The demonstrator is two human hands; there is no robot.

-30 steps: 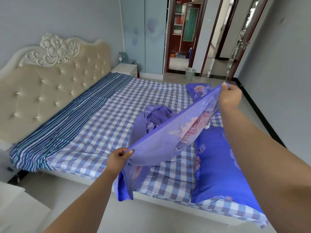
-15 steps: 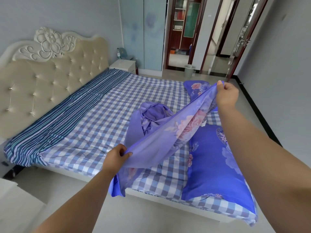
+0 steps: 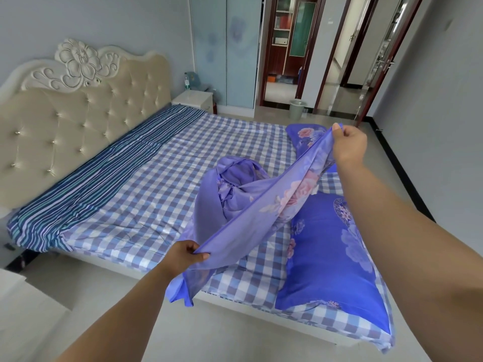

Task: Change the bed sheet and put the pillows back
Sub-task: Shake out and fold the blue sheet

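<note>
A purple floral bed sheet (image 3: 251,202) is stretched along one edge between my hands, the rest bunched on the bed. My left hand (image 3: 183,257) pinches its near end above the bed's near edge. My right hand (image 3: 349,146) grips the far end, held higher. The bed (image 3: 146,194) is covered with a blue-and-white checked sheet, with a striped blue cloth (image 3: 104,173) along the headboard side. A blue floral pillow (image 3: 332,254) lies at the near right corner. A second blue floral pillow (image 3: 303,134) lies farther back, partly hidden by the sheet.
A cream tufted headboard (image 3: 78,111) stands at the left. A white nightstand (image 3: 193,99) sits beyond it, a green bin (image 3: 296,109) by the open doorway. A white furniture edge (image 3: 26,309) is at the lower left. Grey floor runs along the bed's near and right sides.
The sheet edge has dropped lower and slackened a little between my hands. My view has shifted, so the bed appears more to the right and closer.
</note>
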